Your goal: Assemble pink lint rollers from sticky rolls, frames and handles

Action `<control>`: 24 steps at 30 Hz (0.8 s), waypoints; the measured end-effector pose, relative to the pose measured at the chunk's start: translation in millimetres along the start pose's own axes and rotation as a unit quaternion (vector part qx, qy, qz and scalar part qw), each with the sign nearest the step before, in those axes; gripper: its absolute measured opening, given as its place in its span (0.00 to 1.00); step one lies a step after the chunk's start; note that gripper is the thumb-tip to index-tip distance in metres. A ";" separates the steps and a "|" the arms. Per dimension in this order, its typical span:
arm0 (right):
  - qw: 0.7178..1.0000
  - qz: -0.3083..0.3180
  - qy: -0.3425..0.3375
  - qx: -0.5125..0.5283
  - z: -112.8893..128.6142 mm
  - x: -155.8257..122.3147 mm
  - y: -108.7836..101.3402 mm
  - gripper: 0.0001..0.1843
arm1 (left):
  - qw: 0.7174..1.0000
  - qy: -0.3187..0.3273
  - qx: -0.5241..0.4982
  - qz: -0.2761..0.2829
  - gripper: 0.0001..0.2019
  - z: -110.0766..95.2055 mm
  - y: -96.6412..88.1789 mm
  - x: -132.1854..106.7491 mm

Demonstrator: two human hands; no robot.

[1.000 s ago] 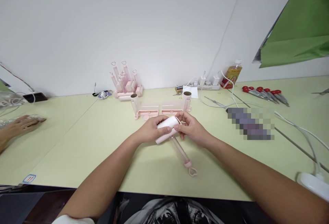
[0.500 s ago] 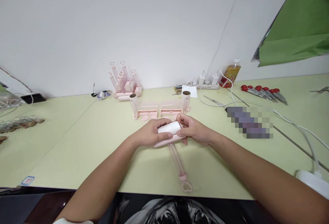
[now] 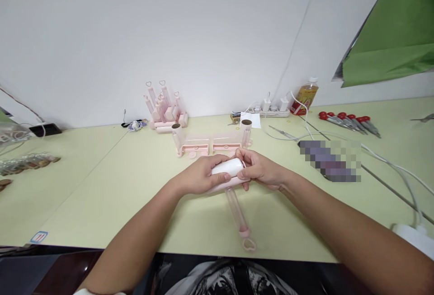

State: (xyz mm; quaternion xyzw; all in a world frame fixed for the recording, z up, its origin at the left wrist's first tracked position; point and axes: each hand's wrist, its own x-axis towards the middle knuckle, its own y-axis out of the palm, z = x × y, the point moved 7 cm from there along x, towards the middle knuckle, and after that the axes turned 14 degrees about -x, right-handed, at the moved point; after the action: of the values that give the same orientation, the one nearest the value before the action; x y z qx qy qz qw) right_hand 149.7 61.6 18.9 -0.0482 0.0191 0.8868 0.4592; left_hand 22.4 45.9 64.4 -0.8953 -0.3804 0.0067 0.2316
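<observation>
A lint roller with a white roll (image 3: 226,167) and pink body is held between both hands over the table. Its clear handle (image 3: 238,211) points toward me and ends in a pink heart-shaped ring (image 3: 249,244). My left hand (image 3: 200,175) wraps the roller's left end, its thumb lying along the front. At the right end my right hand (image 3: 261,168) pinches the edge with thumb and fingers; the exact part under those fingertips is hidden. Just beyond the hands are open pink roller cases (image 3: 195,148) and two upright clear tubes, with cardboard cores (image 3: 246,124) showing at their tops.
Several pink lint rollers (image 3: 166,125) stand in a cluster by the wall. A power strip (image 3: 276,113), a drink bottle (image 3: 305,97) and red-ended tools (image 3: 349,121) line the back right. White cables (image 3: 389,164) cross the right side, near a blurred purple item (image 3: 327,161).
Both hands and the lint roller have shifted slightly to the right. The grip of each hand looks the same.
</observation>
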 end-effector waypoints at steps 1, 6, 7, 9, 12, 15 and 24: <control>1.000 0.001 -0.002 -0.001 0.6 -0.2 -0.5 0.24 | 1.000 0.001 0.008 -0.004 0.21 -0.9 0.0 0.1; 1.000 0.001 -0.011 -0.013 3.8 -1.4 -4.1 0.24 | 0.999 0.013 0.046 -0.017 0.21 -5.3 2.3 0.9; 1.000 0.001 -0.014 -0.014 4.6 -1.7 -4.5 0.24 | 0.999 0.014 0.048 -0.020 0.21 -6.0 2.5 1.0; 1.000 0.004 -0.017 -0.016 5.9 -2.2 -4.9 0.24 | 0.998 0.016 0.051 -0.025 0.21 -6.8 2.3 1.1; 1.000 0.011 -0.023 -0.013 6.9 -2.5 -5.1 0.24 | 0.998 0.022 0.053 -0.020 0.20 -7.5 2.6 1.4; 0.999 0.017 -0.027 -0.011 7.2 -2.4 -5.2 0.24 | 0.998 0.033 0.057 -0.012 0.20 -8.9 3.3 1.8; 0.999 0.008 -0.033 -0.017 12.4 -5.6 -6.8 0.23 | 0.996 0.052 0.065 -0.031 0.20 -20.4 1.4 0.4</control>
State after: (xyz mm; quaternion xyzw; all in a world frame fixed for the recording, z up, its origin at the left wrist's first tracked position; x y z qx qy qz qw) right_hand 157.6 62.0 31.9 -0.0263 -0.0111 0.8916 0.4520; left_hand 27.4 36.9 82.1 -0.8650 -0.3945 -0.0222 0.3092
